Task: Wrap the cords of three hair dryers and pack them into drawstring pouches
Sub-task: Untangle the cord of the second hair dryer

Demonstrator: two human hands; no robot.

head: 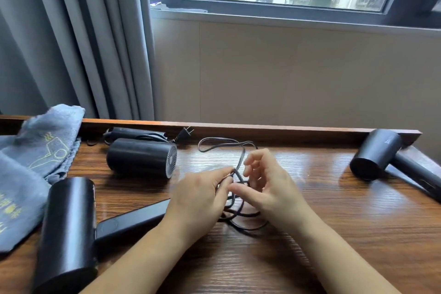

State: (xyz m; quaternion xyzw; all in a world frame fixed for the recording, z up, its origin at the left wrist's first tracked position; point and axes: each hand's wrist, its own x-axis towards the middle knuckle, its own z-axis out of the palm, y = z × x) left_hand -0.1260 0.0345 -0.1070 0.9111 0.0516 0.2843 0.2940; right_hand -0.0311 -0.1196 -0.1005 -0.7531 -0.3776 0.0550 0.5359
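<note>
Three hair dryers (66,227) lie spread across the tabletop (334,234) beside grey pouches (35,157), ready for packing. Left hand (198,200) pinches the loose cord (238,207) into loops; right hand (267,186), fingers loosely curled, seemingly guides the next turn.

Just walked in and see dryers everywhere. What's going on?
A person is coiling a cord on the table. The left hand pinches the loops; the right hand hovers beside them. Three hair dryers lie unpacked, and the grey pouches sit at the left.
</note>
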